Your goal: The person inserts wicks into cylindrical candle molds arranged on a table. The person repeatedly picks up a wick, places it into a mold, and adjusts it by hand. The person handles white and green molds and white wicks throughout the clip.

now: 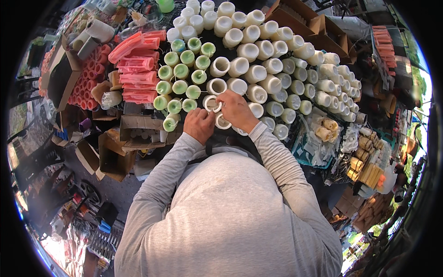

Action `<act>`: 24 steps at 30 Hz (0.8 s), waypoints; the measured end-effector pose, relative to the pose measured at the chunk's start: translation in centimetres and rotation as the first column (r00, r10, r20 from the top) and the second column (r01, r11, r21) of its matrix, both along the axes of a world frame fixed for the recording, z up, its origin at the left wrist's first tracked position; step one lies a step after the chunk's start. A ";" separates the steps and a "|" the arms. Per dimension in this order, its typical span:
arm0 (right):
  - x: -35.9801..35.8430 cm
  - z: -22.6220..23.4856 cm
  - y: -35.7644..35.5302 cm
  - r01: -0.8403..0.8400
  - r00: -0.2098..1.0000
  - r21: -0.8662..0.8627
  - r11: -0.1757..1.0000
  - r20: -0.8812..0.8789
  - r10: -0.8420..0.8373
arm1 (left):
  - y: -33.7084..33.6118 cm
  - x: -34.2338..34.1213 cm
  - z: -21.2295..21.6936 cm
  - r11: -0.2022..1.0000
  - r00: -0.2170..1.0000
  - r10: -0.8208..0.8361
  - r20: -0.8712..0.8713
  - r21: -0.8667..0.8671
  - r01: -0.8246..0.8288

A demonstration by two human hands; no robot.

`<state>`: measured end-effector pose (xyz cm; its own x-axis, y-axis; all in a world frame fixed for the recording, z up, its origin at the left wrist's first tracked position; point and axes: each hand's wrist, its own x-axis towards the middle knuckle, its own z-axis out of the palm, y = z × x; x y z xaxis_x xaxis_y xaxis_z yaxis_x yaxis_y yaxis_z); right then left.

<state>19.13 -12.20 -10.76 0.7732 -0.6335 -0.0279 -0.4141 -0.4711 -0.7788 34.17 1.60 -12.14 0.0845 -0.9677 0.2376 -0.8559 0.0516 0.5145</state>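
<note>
**Two hands on white moulds, middle of the frame**

The right hand (pixel 236 110) has its fingers curled onto the rim of a white mould (pixel 212 103), an open-topped cylinder standing just above centre. The left hand (pixel 199 124) is closed into a loose fist beside a second white mould (pixel 223 122), touching it or nearly so; whether it grips anything I cannot tell. The two hands sit close together, almost touching.

The moulds look like stiff, thick-walled tubes, probably smooth and a little slippery, and heavier where they are filled. By the look of it, the safest hold is around the outer wall near the rim, not by the thin lip alone.

Outward from there, white moulds (pixel 258 51) crowd the surface up and to the right, too many to count exactly: several dozen. To the left of them stand green-filled cylinders (pixel 181 71), roughly fifteen. Farther left lies a stack of pink-red slabs (pixel 137 69), about eight, with round pink-red tubes (pixel 85 81) beyond. At centre right yellowish rolls (pixel 325 129) rest on a teal tray (pixel 300 157). Open cardboard boxes (pixel 138 131) sit at lower left.
</note>
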 end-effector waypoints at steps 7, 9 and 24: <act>-1.1 1.6 0.3 0.018 0.995 0.124 0.992 -0.100 -0.006 | -3.4 3.7 -0.8 0.996 0.952 0.034 -0.304 0.084 -0.009; -0.9 1.5 0.8 0.020 0.995 0.084 0.996 -0.099 -0.011 | -4.4 4.5 -1.1 0.994 0.937 -0.002 -0.350 0.103 0.041; -0.5 1.1 1.2 0.206 0.978 0.010 0.978 -0.020 -0.206 | -4.4 4.9 -0.8 0.983 0.935 -0.020 -0.355 0.165 0.083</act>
<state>18.66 -11.03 -9.65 0.6255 -0.7786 -0.0499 -0.5159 -0.3647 -0.7751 39.11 -2.81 -12.94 0.0805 -0.9963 0.0292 -0.6180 -0.0269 0.7857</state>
